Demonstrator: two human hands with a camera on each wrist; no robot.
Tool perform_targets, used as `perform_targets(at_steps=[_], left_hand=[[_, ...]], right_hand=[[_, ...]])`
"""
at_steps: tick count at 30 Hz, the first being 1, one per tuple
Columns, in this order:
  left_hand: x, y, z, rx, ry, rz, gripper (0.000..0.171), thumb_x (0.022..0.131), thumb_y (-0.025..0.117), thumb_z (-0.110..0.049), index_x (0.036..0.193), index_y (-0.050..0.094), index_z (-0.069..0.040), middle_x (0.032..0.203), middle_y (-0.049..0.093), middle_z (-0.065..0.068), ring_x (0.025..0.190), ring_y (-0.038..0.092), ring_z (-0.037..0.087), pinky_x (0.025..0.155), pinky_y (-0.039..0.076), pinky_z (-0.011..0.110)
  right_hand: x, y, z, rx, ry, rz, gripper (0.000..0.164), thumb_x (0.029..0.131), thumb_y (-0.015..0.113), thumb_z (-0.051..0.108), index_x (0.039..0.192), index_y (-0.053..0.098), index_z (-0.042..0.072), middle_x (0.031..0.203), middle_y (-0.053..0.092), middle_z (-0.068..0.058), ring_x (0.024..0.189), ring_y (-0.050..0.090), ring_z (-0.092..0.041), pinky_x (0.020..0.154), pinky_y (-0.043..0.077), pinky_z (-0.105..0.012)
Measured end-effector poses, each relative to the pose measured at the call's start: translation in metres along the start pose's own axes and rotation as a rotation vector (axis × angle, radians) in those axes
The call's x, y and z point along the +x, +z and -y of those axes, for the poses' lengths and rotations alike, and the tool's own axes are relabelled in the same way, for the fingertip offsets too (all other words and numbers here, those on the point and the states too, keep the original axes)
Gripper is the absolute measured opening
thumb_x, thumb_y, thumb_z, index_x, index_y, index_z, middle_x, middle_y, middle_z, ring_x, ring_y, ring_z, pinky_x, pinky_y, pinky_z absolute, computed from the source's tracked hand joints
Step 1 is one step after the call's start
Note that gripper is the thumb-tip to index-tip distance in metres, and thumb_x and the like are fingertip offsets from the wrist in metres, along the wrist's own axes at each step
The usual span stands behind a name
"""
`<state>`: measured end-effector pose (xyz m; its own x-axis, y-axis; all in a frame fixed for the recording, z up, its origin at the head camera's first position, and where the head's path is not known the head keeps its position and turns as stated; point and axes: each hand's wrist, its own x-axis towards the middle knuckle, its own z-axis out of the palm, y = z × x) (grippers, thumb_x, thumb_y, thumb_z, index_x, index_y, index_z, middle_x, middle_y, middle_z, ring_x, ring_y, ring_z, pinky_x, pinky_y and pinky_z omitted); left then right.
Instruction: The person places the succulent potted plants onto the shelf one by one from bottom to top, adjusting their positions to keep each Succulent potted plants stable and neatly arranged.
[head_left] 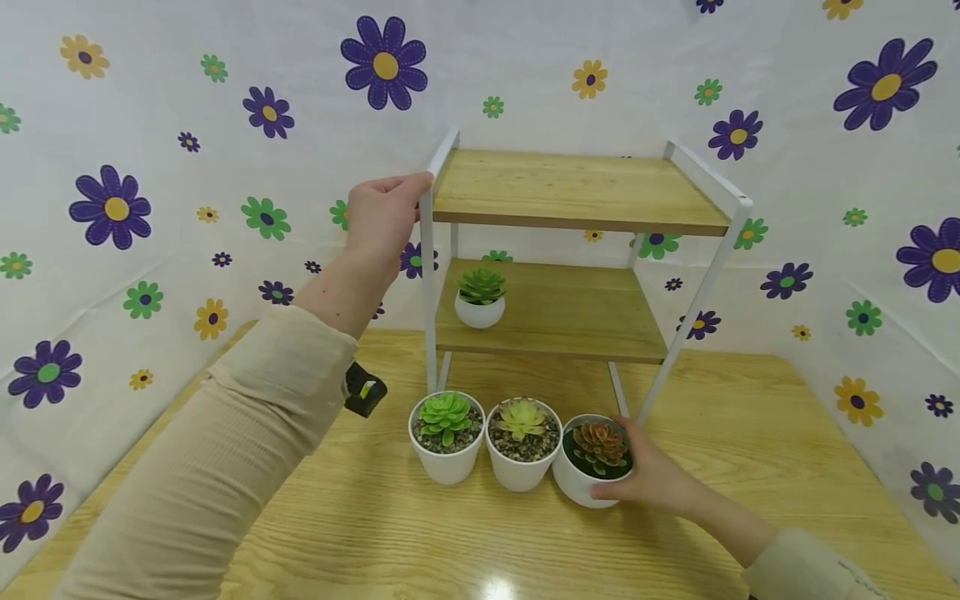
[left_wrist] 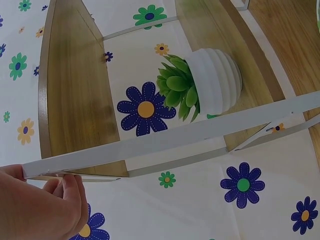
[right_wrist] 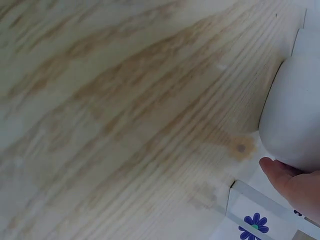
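Observation:
A two-tier shelf (head_left: 570,187) with wooden boards and a white frame stands on the table. My left hand (head_left: 390,212) pinches the front left corner of its frame at the top; the left wrist view shows the thumb and fingers around the white bar (left_wrist: 150,147). My right hand (head_left: 652,475) grips a round white pot with a reddish succulent (head_left: 597,458), thumb at the front and fingers behind the right side. Left of it stand a pot with a yellow-green succulent (head_left: 522,450) and a pot with a bright green succulent (head_left: 447,442), side by side.
On the lower board, toward the left, sits a small ribbed white pot with a green succulent (head_left: 480,304). A black strap piece (head_left: 365,390) shows by the left sleeve. Behind the wooden table (head_left: 337,517) hangs a white flowered cloth (head_left: 300,50).

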<state>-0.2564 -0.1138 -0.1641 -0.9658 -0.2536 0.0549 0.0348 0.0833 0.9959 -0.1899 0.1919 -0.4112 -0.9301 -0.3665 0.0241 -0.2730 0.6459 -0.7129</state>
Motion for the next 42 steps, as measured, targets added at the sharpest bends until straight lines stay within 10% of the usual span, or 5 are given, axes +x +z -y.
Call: perform_targets(at_steps=[23, 42], left_hand=[[0.001, 0.000, 0.002, 0.002, 0.013, -0.002, 0.038, 0.093, 0.054, -0.031, 0.125, 0.059, -0.011, 0.133, 0.052, 0.003, 0.120, 0.049, 0.018, 0.110, 0.031, 0.034], [0.002, 0.000, 0.002, 0.020, 0.002, -0.022, 0.039, 0.093, 0.053, -0.034, 0.125, 0.059, -0.012, 0.132, 0.052, 0.003, 0.118, 0.046, 0.016, 0.109, 0.032, 0.035]], right_hand=[[-0.007, -0.024, 0.005, -0.046, -0.010, 0.021, 0.095, 0.066, 0.083, 0.032, 0.132, 0.030, -0.009, 0.124, 0.051, -0.026, 0.113, 0.053, -0.039, 0.092, 0.044, -0.052], [0.010, -0.099, 0.080, -0.019, 0.020, -0.061, 0.097, 0.075, 0.077, 0.032, 0.142, 0.017, -0.003, 0.131, 0.043, -0.028, 0.116, 0.048, -0.041, 0.094, 0.043, -0.054]])
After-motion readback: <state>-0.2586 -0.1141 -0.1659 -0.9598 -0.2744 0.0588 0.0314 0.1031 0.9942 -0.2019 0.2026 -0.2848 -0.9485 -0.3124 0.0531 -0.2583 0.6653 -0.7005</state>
